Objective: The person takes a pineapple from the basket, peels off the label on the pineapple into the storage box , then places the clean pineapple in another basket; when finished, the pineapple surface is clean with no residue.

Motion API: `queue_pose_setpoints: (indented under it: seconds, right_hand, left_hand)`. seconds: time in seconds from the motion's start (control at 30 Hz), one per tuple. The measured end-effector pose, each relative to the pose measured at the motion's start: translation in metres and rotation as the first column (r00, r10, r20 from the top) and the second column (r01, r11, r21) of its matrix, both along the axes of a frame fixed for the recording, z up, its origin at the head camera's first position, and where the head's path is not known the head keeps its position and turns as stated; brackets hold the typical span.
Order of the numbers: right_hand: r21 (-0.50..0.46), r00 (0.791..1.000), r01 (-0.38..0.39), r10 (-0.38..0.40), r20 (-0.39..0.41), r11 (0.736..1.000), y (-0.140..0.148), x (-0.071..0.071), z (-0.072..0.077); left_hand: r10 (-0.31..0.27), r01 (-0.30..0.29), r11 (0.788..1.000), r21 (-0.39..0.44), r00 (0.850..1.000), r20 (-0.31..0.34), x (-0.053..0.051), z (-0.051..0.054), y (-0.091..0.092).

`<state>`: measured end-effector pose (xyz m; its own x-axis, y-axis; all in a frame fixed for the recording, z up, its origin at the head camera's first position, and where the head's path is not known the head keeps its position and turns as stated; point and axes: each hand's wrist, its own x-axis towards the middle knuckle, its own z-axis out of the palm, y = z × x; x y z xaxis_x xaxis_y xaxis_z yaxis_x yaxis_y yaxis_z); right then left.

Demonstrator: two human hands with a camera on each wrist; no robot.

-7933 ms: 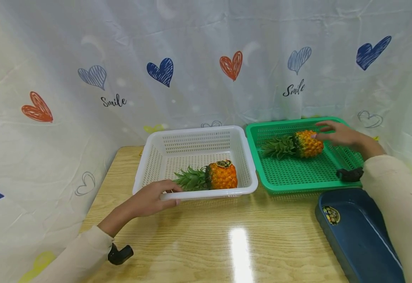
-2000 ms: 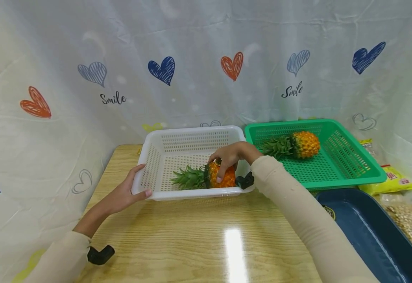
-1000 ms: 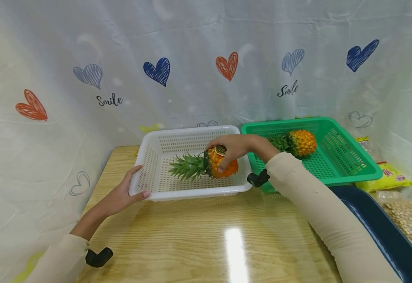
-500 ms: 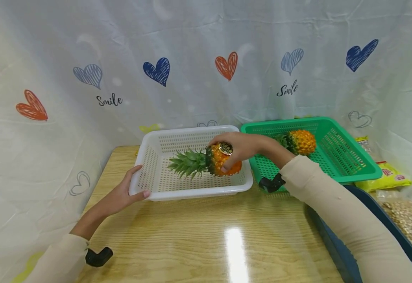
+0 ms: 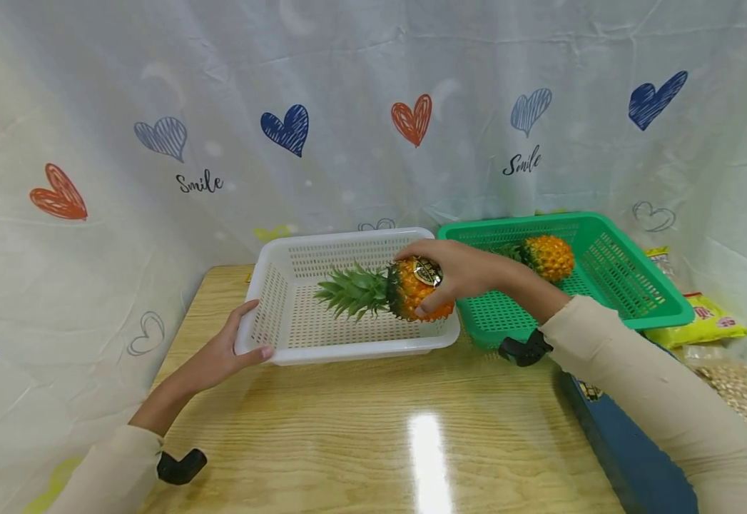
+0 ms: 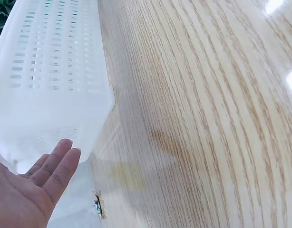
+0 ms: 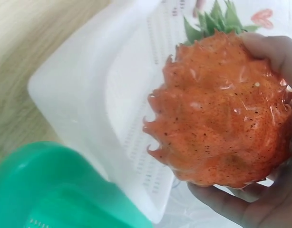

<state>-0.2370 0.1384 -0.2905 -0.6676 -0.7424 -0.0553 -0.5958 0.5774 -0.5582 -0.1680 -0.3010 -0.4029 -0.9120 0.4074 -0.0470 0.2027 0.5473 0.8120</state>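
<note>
Looks rough, glossy on the mid-frame pineapple [image 5: 407, 293] — smooth plastic on the white basket [image 5: 360, 350]. Shines wood-grained on the table [image 5: 322, 428].

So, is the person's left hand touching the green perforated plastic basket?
No, the left hand rests at the near left corner of the white perforated plastic basket, away from the green basket.

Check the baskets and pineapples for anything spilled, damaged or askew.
Nothing stands out. I see no spill or damage: the right hand holds one pineapple over the white basket, and the second pineapple lies in the green basket. The sleeve hides part of the blue bin.
</note>
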Motion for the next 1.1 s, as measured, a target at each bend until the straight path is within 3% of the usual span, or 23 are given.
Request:
queue_pose_setpoints:
  seconds: [0.5,0.83,1.1]
  right_hand:
    - [-0.094,0.995,0.094,-0.091,0.036,0.991,0.016,0.048,-0.006]
    - [-0.102,0.992,0.127,-0.129,-0.005,0.987,0.021,0.084,-0.011]
    - [-0.114,0.994,0.102,-0.104,-0.013,0.988,0.019,0.107,-0.012]
  left_hand:
    - [-0.001,0.001,1.000,0.010,1.000,0.020,-0.001,0.000,-0.002]
    - [-0.030,0.030,0.999,0.026,0.999,0.025,-0.002,0.001,-0.001]
    - [-0.020,0.020,1.000,0.014,1.000,0.023,0.000,0.000,-0.001]
